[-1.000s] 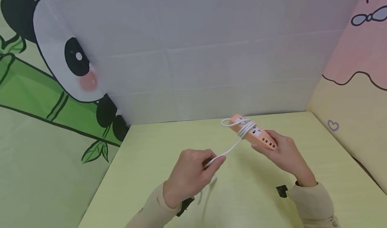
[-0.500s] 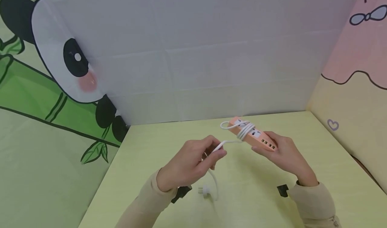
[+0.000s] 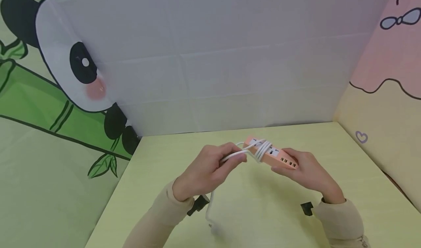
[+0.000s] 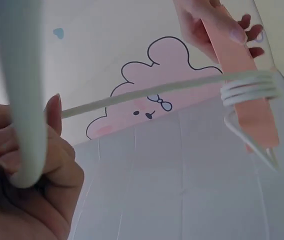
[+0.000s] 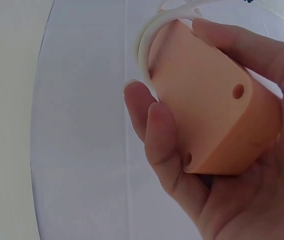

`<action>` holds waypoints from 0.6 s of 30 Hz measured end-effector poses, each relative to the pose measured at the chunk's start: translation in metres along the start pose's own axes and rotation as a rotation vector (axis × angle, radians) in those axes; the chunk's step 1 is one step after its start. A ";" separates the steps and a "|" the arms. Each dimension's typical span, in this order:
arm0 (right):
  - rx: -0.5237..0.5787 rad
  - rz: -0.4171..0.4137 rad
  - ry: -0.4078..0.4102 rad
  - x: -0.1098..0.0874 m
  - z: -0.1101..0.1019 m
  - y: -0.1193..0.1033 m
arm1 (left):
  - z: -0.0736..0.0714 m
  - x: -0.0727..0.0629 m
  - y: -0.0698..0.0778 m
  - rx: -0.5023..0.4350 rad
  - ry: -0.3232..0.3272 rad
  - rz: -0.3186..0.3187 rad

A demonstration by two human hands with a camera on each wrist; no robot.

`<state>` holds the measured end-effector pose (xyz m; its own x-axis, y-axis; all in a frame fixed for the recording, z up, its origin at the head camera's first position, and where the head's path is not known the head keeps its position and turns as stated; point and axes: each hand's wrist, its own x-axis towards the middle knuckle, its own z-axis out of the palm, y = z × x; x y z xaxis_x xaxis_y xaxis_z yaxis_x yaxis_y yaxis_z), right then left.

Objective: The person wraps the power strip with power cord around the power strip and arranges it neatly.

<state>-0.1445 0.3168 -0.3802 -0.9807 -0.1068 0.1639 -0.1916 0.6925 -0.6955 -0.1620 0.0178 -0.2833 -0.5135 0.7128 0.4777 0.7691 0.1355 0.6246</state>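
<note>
One view alone, head, shows a probable plug [image 3: 212, 226].

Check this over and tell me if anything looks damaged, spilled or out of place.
Nothing visible looks damaged or spilled. The only slightly untidy spot is the white cord: it coils closely around the peach power strip, but one stretch bows out slackly near the end away from the right hand.
</note>
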 end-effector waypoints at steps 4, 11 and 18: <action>-0.001 -0.046 -0.034 0.000 0.002 0.001 | -0.004 0.006 0.000 0.137 0.038 0.107; 0.001 -0.105 -0.111 -0.003 0.003 0.002 | -0.013 0.016 -0.006 0.325 0.093 0.283; 0.037 -0.188 -0.193 -0.003 0.004 0.002 | -0.019 0.024 -0.017 0.340 0.144 0.318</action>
<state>-0.1416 0.3157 -0.3850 -0.9166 -0.3671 0.1587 -0.3686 0.6217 -0.6911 -0.1947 0.0193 -0.2710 -0.2618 0.6565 0.7075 0.9649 0.1609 0.2077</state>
